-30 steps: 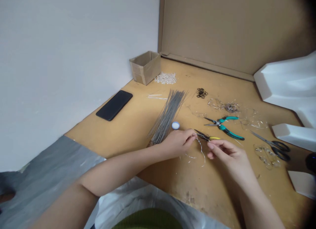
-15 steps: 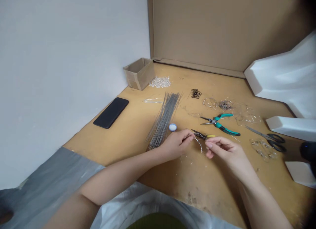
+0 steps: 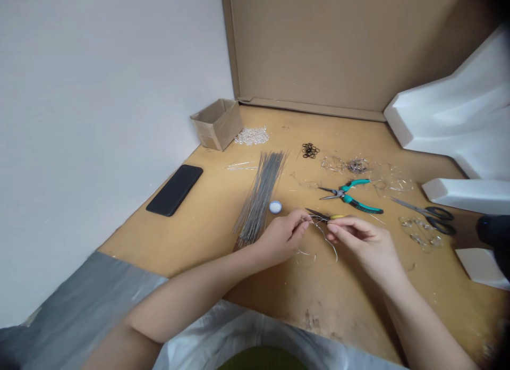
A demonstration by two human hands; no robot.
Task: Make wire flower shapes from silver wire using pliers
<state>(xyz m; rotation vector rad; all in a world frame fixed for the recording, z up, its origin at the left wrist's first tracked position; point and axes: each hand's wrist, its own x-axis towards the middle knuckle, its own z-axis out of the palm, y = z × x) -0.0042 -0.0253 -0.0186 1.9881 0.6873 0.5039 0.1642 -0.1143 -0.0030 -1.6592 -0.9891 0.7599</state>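
Between my hands is a thin silvery wire [image 3: 329,244], bent and curving down at its free end. My left hand [image 3: 285,233] is closed in a pinch on it at the left. With thumb and forefinger together, my right hand [image 3: 364,242] pinches it on the other side; its fingertips partly hide the wire. Just behind, a small yellow-handled tool with dark pointed blades [image 3: 317,213] lies on the table, its handle mostly covered by my right fingers. A bundle of straight grey wires [image 3: 261,197] lies left of my left hand, by a small round white-and-blue lid [image 3: 275,206].
Teal-handled pliers [image 3: 350,195], scissors [image 3: 432,216] and tangled wire pieces [image 3: 358,165] lie to the right. Farther back are black rings [image 3: 309,150], clear beads [image 3: 252,135] and a cardboard box [image 3: 217,126]. A black phone [image 3: 174,190] lies left. White foam blocks [image 3: 462,195] border the right side.
My right fingertips have moved slightly left, closer to my left hand, and more of the wire's curved end hangs below them. The whole view has shifted a little.
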